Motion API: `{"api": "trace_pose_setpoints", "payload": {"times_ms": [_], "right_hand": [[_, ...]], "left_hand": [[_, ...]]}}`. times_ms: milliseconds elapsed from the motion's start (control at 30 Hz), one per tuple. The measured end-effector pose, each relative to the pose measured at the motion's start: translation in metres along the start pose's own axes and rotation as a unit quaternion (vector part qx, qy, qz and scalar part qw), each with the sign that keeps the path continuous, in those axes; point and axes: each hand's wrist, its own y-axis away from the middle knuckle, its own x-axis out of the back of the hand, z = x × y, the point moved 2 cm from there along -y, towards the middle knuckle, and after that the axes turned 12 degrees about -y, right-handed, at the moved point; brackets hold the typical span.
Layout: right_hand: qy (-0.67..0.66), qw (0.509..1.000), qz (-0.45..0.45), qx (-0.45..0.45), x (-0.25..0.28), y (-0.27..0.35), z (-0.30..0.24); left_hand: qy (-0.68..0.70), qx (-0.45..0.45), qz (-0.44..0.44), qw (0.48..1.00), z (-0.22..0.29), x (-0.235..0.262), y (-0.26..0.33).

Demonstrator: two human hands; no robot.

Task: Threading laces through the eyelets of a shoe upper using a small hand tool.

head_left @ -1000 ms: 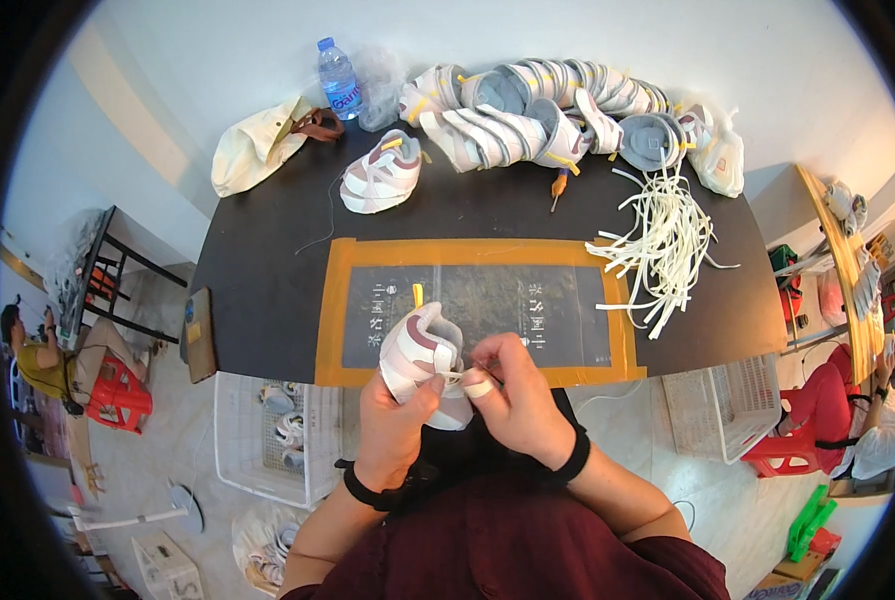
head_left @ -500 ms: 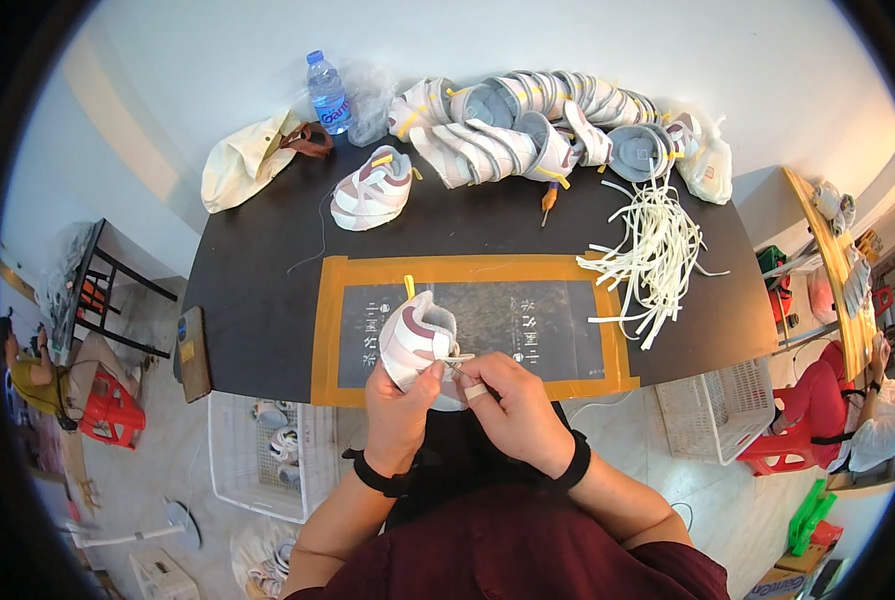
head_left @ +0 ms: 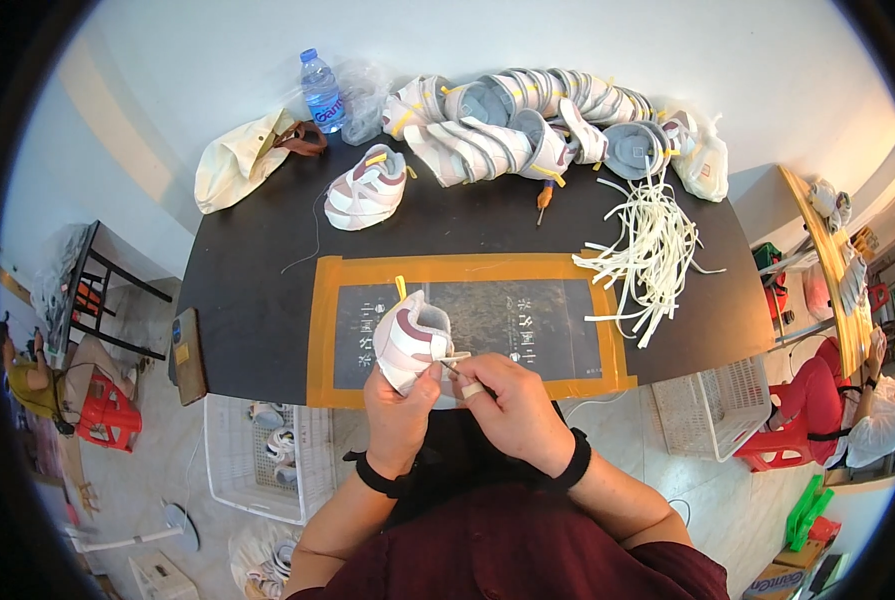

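My left hand (head_left: 399, 415) grips a small white, pink and mauve shoe upper (head_left: 407, 350) from below, thumb on its near side. A yellow pull tab (head_left: 400, 288) sticks up at its far end. My right hand (head_left: 507, 395), with a bandage strip around one finger, pinches a thin pointed tool (head_left: 451, 368) against the upper's right edge. Its handle is hidden inside the fist. By the tool's tip a short end of pale lace (head_left: 455, 357) pokes out of the upper. Below both hands lies a dark printed sheet (head_left: 467, 330), bordered with brown tape.
Another shoe upper (head_left: 367, 188) stands farther back, near stacked uppers (head_left: 507, 125) along the wall. White laces (head_left: 652, 260) spread at right; an orange-handled tool (head_left: 544, 200) lies between. A phone (head_left: 189, 355) sits at the left edge. White crates (head_left: 267, 460) stand below the table.
The view has shifted slightly, so the table things sit a little farther left. Both hands keep their hold on the upper and the tool, with hardly any other movement.
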Motion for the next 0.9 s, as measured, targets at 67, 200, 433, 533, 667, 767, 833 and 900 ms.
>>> {"api": "trace_pose_setpoints", "payload": {"times_ms": [67,200,433,533,667,767,833,900], "right_hand": [[0.005,1.0,-0.001,0.001,0.0,-0.001,0.002],[0.045,0.998,-0.035,0.013,0.003,-0.007,0.013],[0.301,0.944,-0.131,0.038,0.0,-0.023,-0.008],[0.243,0.962,-0.122,0.038,0.004,-0.036,0.007],[0.083,0.984,-0.114,-0.111,-0.001,-0.045,0.015],[0.205,0.975,-0.083,-0.013,-0.012,-0.037,0.004],[0.314,0.945,-0.086,0.041,-0.012,-0.039,0.006],[0.029,0.979,-0.098,-0.179,-0.004,-0.046,0.027]], "left_hand": [[-0.013,-0.002,-0.001,1.0,0.0,0.001,0.001],[-0.087,-0.006,-0.022,0.996,-0.003,0.007,-0.001],[-0.13,-0.022,-0.012,0.991,-0.022,0.007,-0.005],[-0.193,-0.046,0.006,0.98,-0.021,0.006,-0.004],[-0.198,-0.041,0.005,0.979,-0.027,0.009,-0.005],[-0.194,-0.031,0.002,0.981,-0.022,0.009,-0.007],[-0.176,-0.037,-0.007,0.984,-0.021,0.009,-0.006],[-0.219,-0.09,-0.01,0.971,-0.02,0.01,-0.01]]}}
